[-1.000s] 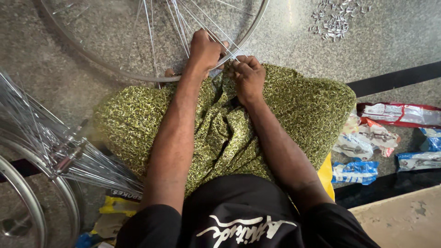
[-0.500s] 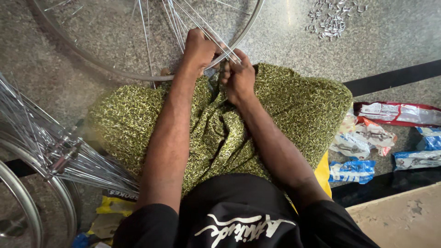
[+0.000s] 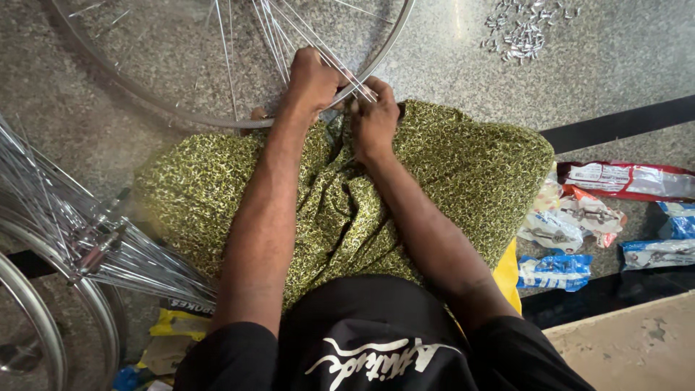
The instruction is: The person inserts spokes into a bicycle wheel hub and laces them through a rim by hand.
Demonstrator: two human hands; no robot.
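Spokes (image 3: 289, 32) of thin silver wire fanned across the shiny metal bicycle wheel rim (image 3: 184, 116), which lay flat on the speckled grey stone floor (image 3: 449, 65) at the far edge of the person's lap. Compared with a second earlier, both hands had drawn closer together at the rim's near edge. The left hand (image 3: 311, 78) was closed around a bundle of spokes; the right hand (image 3: 373, 119) pinched narrowly just beside it, now touching. A scatter of small silver nipples (image 3: 521, 32) lay far right, well apart.
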